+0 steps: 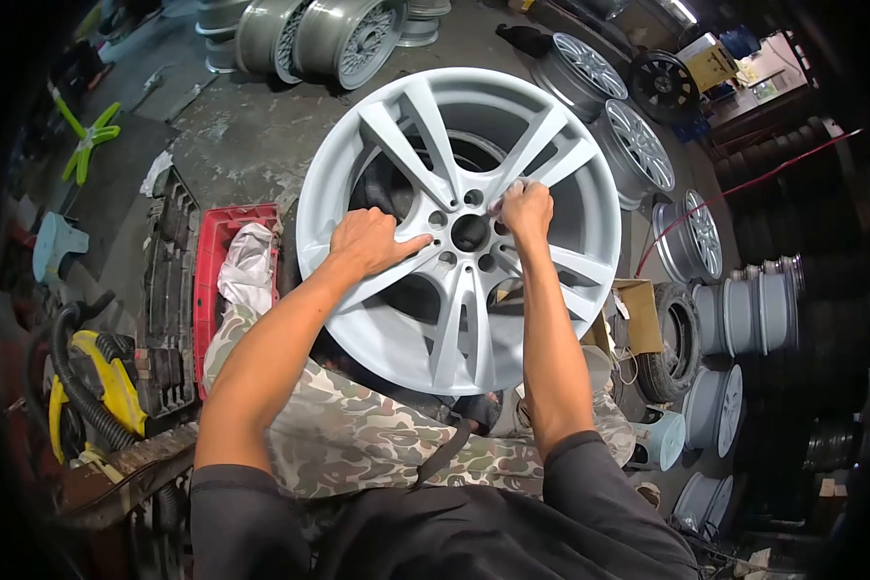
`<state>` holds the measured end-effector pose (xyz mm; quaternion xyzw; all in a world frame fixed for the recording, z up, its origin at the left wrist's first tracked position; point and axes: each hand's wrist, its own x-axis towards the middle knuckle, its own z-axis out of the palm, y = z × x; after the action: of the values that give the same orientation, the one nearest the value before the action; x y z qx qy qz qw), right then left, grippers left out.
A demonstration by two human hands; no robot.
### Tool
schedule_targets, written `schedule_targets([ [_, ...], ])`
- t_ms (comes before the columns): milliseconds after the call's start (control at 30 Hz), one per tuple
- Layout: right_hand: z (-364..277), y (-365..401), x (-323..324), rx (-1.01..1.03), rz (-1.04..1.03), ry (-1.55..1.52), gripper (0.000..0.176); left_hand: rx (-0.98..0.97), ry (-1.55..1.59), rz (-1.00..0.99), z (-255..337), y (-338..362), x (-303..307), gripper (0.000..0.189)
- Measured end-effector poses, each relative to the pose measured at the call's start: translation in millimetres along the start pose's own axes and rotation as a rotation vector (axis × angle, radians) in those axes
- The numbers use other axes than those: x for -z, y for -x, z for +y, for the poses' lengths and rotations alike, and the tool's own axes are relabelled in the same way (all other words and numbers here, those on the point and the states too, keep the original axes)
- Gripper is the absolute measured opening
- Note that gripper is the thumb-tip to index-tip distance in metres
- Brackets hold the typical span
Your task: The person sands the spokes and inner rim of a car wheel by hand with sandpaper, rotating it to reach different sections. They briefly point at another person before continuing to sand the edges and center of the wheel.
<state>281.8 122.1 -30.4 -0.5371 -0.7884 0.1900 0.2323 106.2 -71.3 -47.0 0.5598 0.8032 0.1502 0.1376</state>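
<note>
A pale grey alloy wheel rim [418, 104] with paired spokes faces up in front of me, above my camouflage-clad legs. My left hand [365, 242] grips one of its left spokes, the thumb stretched along the face toward the hub and the other fingers curled over the spoke. Beside the round centre hole, my right hand [528, 209] is closed, with its fingertips pressed against the hub near the bolt holes. Whatever the right fingers pinch is too small and hidden to name.
More wheel rims [638, 145] lie and stand along the right, with others [348, 39] at the back. A red crate [206, 280] with a white cloth [248, 266] stands at left. A tyre [681, 338] and an open cardboard box [645, 304] are at right.
</note>
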Motion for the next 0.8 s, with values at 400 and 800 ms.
schedule_targets([
  [400, -17, -8, 13, -0.148, -0.102, -0.342, 0.035, -0.035, 0.018, 0.061, -4, 0, -2, 0.085],
  [800, -20, -32, 29, -0.188, -0.226, -0.221, 0.036, -0.057, 0.036, 0.117, -6, 0, -6, 0.084],
])
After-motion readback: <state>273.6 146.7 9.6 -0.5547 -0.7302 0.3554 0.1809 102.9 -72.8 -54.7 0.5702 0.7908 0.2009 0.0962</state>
